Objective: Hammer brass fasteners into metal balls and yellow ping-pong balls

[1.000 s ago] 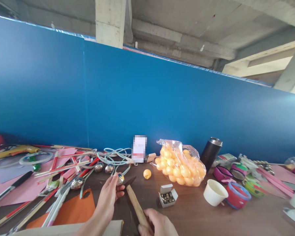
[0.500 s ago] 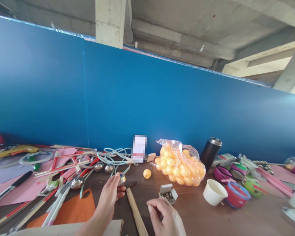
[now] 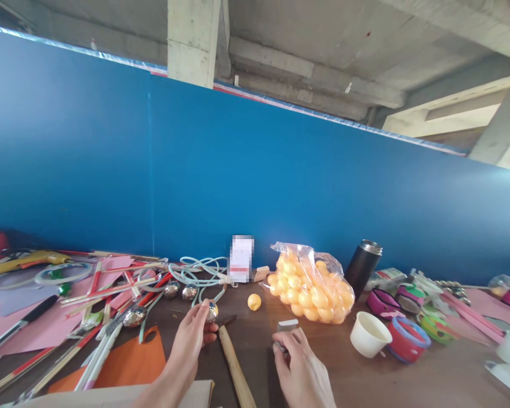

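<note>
Between the thumb and fingers of my left hand [image 3: 190,334] is a shiny silver ball [image 3: 212,311]. My right hand [image 3: 301,362] is over a small open cardboard box [image 3: 288,324], fingertips curled together at its opening. The hand hides most of the box and its contents, so I cannot make out what the fingers hold. A hammer's wooden handle [image 3: 236,368] lies on the table between my hands. Beyond it sits a single orange ball [image 3: 254,302], in front of a clear plastic bag of similar balls [image 3: 312,289].
Sticks, pink paper [image 3: 38,331], orange felt [image 3: 130,362] and a black marker [image 3: 42,310] crowd the left. Pale blue cord [image 3: 202,266] lies near a propped white card [image 3: 241,258]. To the right are a black flask [image 3: 364,269], a paper cup [image 3: 369,335] and colourful rolls. A blue partition [image 3: 255,170] rises behind.
My right hand has moved right and slightly forward onto the small box, covering the metal pieces that were visible inside. My left hand keeps the silver ball almost in place.
</note>
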Demonstrator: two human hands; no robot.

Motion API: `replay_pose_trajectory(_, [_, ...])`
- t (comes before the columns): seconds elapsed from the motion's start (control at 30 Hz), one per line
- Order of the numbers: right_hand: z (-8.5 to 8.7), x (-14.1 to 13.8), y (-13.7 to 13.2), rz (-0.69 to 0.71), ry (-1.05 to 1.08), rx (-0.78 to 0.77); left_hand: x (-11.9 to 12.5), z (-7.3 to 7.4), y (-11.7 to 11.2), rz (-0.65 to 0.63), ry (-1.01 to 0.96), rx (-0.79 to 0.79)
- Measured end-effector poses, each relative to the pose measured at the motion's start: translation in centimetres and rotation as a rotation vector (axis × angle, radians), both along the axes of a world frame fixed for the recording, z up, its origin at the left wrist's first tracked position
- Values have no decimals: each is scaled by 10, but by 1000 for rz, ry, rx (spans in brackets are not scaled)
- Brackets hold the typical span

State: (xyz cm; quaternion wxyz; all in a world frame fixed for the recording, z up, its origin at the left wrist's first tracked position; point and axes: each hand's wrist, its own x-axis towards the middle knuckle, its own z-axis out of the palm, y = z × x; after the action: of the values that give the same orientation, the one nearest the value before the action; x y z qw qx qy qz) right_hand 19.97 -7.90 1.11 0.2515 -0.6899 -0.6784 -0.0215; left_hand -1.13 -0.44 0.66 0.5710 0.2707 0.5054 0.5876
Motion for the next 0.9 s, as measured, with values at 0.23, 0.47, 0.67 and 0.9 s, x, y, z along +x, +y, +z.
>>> replay_pose_trajectory(0.23, [-2,3,2,-52,6,85,1,3,-1,1,0,5])
replay_pose_trajectory(0.47, [6,7,2,-99,-67,-118,2,3,-2,-12,17,8])
replay_pose_trajectory(0.67, [8,5,-1,-43,-21,-150,1,2,-2,-30,41,9])
replay_pose_trajectory(0.9, [7,4,-2,-15,-31,-144,1,3,-2,-21,39,8])
